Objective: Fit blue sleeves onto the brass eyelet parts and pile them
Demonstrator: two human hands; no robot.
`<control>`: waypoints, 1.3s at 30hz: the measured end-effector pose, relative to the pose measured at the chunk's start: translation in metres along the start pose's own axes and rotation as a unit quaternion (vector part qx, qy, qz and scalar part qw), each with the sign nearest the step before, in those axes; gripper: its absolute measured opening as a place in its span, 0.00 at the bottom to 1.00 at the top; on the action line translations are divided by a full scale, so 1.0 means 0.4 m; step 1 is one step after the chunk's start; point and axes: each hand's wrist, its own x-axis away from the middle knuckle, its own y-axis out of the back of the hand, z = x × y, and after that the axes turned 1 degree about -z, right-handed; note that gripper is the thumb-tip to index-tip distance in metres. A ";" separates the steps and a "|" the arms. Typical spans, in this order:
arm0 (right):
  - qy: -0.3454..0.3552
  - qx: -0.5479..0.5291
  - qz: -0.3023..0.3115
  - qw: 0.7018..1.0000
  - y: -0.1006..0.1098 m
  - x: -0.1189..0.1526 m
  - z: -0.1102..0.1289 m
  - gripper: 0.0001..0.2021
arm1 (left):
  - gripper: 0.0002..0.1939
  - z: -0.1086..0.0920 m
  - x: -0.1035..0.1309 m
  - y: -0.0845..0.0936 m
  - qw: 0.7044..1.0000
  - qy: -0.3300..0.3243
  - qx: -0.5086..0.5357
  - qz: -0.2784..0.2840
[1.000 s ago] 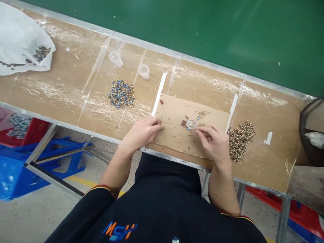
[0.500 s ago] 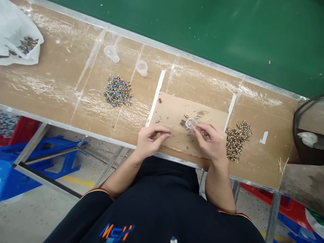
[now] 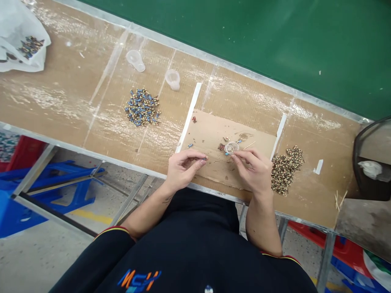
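Observation:
My left hand [image 3: 185, 169] is closed in a pinch on a small painted piece [image 3: 205, 158], too small to make out in detail. Thumb and forefinger of my right hand [image 3: 253, 167] are pinched on a thin stick, mostly hidden, at the rim of a small clear plastic cup [image 3: 232, 147]. Both hands are over a flat cardboard sheet [image 3: 210, 175]. Around the cup lie a reddish-brown piece [image 3: 221, 146], a few small blue and gold bits, and a wooden stick [image 3: 249, 145]. A blue piece [image 3: 190, 145] lies above my left hand.
A pile of blue-and-gold pieces [image 3: 142, 108] lies left; a brown-and-gold pile [image 3: 285, 171] sits right. Two translucent cups [image 3: 135, 60] stand toward the back. A white bag [image 3: 18, 32] holds more pieces at far left. Thin sticks [image 3: 339, 199] lie at the right edge.
My left hand has shifted slightly right, and the piece in it shows more at the fingertips. My right fingertips have moved slightly left at the cup's rim.

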 end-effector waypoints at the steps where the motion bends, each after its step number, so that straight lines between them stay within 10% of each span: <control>1: -0.005 0.003 -0.005 1.000 -0.002 -0.006 0.002 0.03 | 0.06 -0.001 0.000 -0.003 1.000 -0.001 0.012 0.001; 9: -0.017 -0.013 -0.020 1.000 -0.024 -0.031 0.008 0.06 | 0.02 -0.003 -0.006 -0.010 0.999 -0.040 0.022 0.007; 18: -0.036 -0.102 -0.189 0.976 0.034 -0.014 0.077 0.03 | 0.05 -0.007 0.008 -0.040 0.999 -0.041 -0.003 0.023; 39: -0.018 -0.171 -0.129 0.977 0.042 0.003 0.143 0.05 | 0.08 -0.034 0.018 -0.055 0.997 -0.044 -0.023 0.056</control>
